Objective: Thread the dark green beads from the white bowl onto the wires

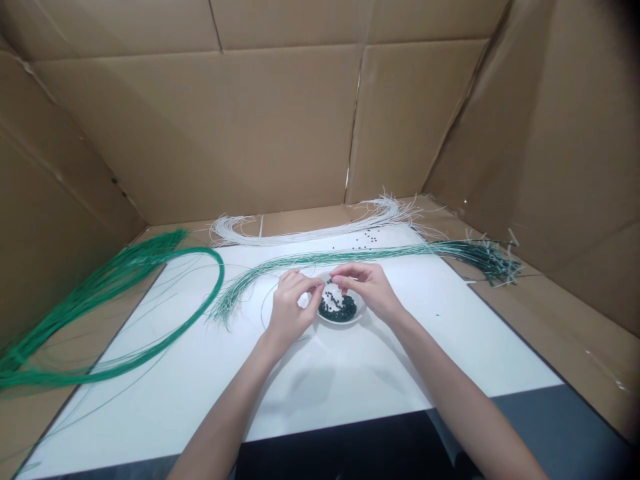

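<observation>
My left hand (296,301) is closed in a pinch above the left rim of a small white bowl (345,323). A thin strand (263,308) curves away beside it and seems to run into its fingertips. Facing it over the bowl, my right hand (367,287) pinches thumb and forefinger together. A tiny dark bead (329,281) shows between the two sets of fingertips, at the right hand's tips. Dark green beads (341,309) are heaped in the bowl, with a few scattered up its inner side. The exact grip on the strand and bead is too small to see clearly.
Behind the bowl lies a bundle of green strands (345,255), with dark beaded ends (493,261) at right. Farther back are white strands (300,235) and loose beads (367,239). A large green coil (200,313) lies left. Cardboard walls (280,127) enclose the white table (400,373).
</observation>
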`<state>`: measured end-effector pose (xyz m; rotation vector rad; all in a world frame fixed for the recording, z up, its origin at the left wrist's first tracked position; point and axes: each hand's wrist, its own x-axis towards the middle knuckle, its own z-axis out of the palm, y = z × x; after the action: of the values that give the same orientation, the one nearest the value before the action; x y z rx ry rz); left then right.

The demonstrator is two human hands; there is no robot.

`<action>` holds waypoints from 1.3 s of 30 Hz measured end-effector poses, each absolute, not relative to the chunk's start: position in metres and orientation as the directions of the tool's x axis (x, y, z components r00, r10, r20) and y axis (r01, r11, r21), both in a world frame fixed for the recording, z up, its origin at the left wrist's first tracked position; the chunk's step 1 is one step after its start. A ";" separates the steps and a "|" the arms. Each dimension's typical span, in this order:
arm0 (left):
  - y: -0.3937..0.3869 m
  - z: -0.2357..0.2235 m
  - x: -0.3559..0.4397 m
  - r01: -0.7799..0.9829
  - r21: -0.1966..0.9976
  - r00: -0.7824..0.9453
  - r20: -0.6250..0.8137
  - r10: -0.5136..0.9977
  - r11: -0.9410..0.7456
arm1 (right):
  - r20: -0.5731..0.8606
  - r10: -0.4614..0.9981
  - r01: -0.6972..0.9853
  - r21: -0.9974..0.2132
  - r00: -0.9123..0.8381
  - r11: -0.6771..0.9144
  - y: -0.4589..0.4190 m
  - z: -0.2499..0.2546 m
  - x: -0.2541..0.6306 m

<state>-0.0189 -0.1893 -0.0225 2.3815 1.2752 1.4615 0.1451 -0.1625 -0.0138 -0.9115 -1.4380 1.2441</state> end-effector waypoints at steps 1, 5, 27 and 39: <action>-0.189 -0.023 -0.019 0.612 0.450 0.206 0.704 0.680 -0.651 | 0.199 0.953 -0.061 -0.980 -0.229 0.190 -0.163 -0.014 0.145; -0.189 -0.023 -0.019 0.614 0.451 0.206 0.700 0.684 -0.648 | 0.203 0.951 -0.042 -0.979 -0.232 0.199 -0.162 -0.014 0.145; -0.189 -0.022 -0.019 0.618 0.442 0.187 0.721 0.668 -0.650 | 0.175 0.960 -0.109 -0.982 -0.220 0.154 -0.164 -0.012 0.146; -0.188 -0.024 -0.020 0.626 0.430 0.191 0.724 0.663 -0.650 | 0.173 0.949 -0.063 -0.985 -0.262 0.162 -0.163 -0.013 0.146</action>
<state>-0.0197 -0.1880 -0.0240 2.3946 1.2968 1.4878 0.1462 -0.1627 -0.0135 -0.9115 -1.4476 1.2904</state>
